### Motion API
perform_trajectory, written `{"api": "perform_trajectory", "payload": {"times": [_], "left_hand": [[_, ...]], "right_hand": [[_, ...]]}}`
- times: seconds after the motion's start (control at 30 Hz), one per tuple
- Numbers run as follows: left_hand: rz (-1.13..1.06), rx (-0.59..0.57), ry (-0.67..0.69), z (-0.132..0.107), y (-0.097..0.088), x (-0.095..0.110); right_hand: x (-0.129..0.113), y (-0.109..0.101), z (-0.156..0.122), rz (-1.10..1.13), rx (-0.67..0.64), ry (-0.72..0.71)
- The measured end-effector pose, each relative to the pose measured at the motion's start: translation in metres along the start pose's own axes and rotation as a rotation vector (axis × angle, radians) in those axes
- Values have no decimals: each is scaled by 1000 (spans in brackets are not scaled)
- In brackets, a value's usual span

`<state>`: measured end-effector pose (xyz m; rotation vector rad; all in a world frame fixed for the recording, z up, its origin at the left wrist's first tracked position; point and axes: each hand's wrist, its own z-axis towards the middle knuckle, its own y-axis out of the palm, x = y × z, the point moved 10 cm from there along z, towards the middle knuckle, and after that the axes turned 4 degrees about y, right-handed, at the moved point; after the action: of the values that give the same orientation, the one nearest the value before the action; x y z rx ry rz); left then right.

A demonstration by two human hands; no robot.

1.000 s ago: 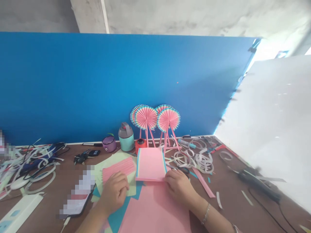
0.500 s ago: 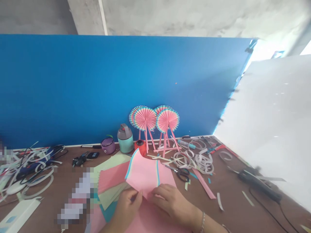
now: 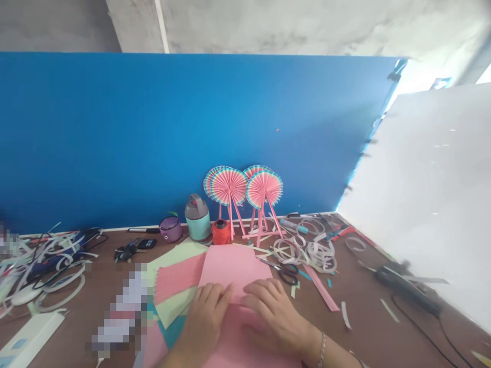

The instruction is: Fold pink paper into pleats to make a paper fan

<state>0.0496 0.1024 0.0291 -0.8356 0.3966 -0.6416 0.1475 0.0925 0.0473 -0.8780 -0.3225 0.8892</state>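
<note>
A pink sheet of paper (image 3: 230, 266) lies in front of me, with a crease or edge running crosswise between my hands. On its left side, my left hand (image 3: 207, 312) has its fingers bent together, gripping the paper at that line. My right hand (image 3: 268, 312) grips along the same line on the right, fingers curled and thumb underneath. Hidden under both hands are parts of the paper. To the left lie a pleated pink paper (image 3: 178, 278), pale green sheets (image 3: 177, 307) and a teal sheet (image 3: 172, 332). Scissors (image 3: 286, 271) rest close beyond my right hand.
Pink paper fans on stands (image 3: 229, 188) rise at the back, beside a red container (image 3: 221, 232), a teal-grey container (image 3: 198, 220) and a purple cup (image 3: 170, 229). Curled white strips (image 3: 322, 255) and a black corded tool (image 3: 410, 291) lie right. Tangled cables (image 3: 57, 266) lie left.
The raised part of the pink paper has come down flat, and its blue-and-yellow striped edges are out of sight. My left hand has moved slightly up and right; my right hand has shifted slightly forward.
</note>
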Motion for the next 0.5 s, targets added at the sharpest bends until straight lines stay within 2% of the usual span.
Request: {"api": "perform_trajectory", "payload": {"times": [0.1, 0.2, 0.33, 0.5], "left_hand": [[-87, -205, -6, -3, 29, 4], [-224, -312, -90, -7, 40, -5], [-341, -357, -228, -11, 41, -24], [-457, -388, -291, -10, 34, -33]], "right_hand": [[17, 37, -5, -42, -244, 81], [35, 56, -14, -56, -352, 151], [53, 61, -20, 23, -416, 267], [61, 51, -18, 223, -406, 331]]}}
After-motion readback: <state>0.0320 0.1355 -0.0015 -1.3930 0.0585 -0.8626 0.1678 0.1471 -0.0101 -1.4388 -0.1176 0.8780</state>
